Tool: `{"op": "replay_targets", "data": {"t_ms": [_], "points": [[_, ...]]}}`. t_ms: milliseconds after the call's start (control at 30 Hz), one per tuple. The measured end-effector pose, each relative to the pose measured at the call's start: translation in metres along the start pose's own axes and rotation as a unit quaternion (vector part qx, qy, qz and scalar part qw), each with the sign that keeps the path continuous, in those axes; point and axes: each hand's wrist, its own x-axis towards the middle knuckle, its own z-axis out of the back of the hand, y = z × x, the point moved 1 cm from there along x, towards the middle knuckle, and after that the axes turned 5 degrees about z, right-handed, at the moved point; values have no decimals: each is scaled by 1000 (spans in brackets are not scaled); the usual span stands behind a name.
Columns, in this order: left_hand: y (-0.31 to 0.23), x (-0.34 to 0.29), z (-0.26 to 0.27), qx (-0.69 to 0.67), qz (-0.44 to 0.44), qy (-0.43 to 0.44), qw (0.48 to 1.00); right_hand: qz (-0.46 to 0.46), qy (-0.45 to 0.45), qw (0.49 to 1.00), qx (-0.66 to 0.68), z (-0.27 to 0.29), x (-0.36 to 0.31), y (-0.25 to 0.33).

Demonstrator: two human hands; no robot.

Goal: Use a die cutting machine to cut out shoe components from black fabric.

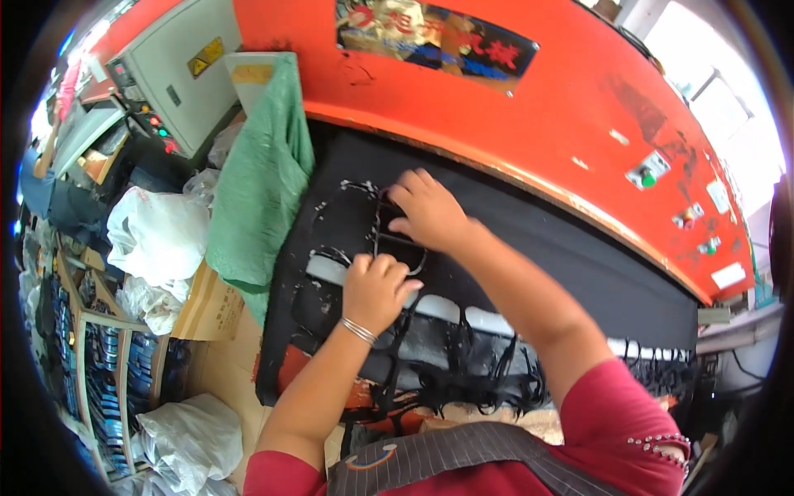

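Note:
A thin-walled metal cutting die (401, 240), an open frame with a crossbar, stands on black sheet material (529, 240). My right hand (428, 211) grips its far side, fingers and thumb bent around the edge. At the near end of the frame, my left hand (376, 289) has its fingers curled onto the rim; the fingertips are partly hidden. Left of the die, curved cut outlines with whitish bits mark the black material. Pale cut-out gaps (437, 308) and dangling black strips (504, 360) run along the sheet's near side.
A large orange-red machine beam (571, 107) spans the far side, with a green button (648, 178) at right. Green sheeting (256, 190) hangs at the left, by a grey control box (178, 78). White plastic bags (157, 236) and a rack (124, 364) stand further left.

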Motion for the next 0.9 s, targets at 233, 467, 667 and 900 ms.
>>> {"op": "replay_targets", "data": {"t_ms": [233,467,667,900], "points": [[-32,-12,18,-46,54,2,997,20,130,979,-158,25,-38,65],[-46,-36,38,-52,70,1,996,-44,283,958,10,36,-25,86],[-70,-10,39,-76,59,-20,995,-1,374,923,92,46,-28,40],[-13,-22,12,-58,69,23,996,103,308,945,15,28,24,17]]}}
